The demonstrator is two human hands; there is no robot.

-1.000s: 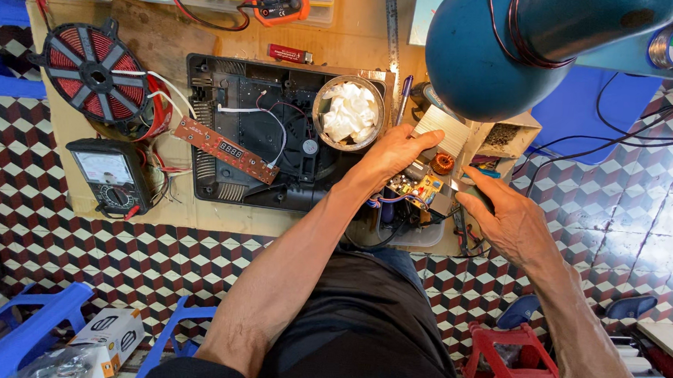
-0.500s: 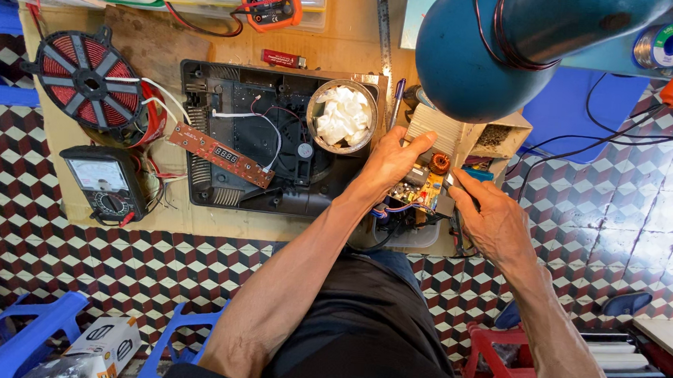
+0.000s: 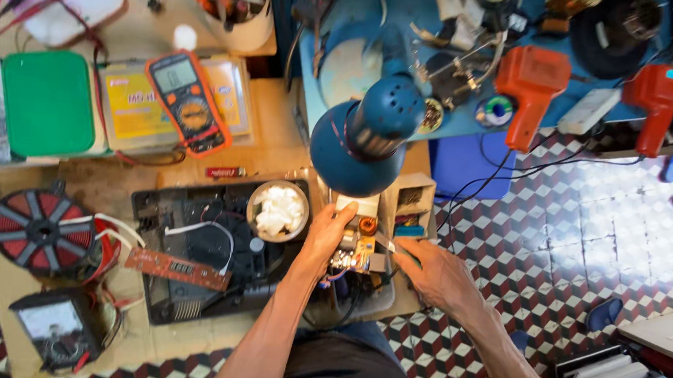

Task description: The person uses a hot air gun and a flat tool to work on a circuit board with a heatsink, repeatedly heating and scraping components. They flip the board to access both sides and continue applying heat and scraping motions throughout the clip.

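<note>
Both hands hold a small circuit board [image 3: 360, 253] at the near edge of the surface [image 3: 277, 159]: the left hand [image 3: 325, 234] grips its left side with fingers curled, the right hand [image 3: 432, 272] pinches its right edge. Since half a second ago the view has tipped up, so the blue lamp [image 3: 366, 141] now sits just beyond the hands and an orange meter [image 3: 187, 101] shows far left. A bowl [image 3: 278, 210] lies just left of the left hand

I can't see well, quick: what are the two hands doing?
Left hand: closed, gripping the yellow circuit board.
Right hand: fingertips pinched at the board's edge; held item cannot be told.
</note>
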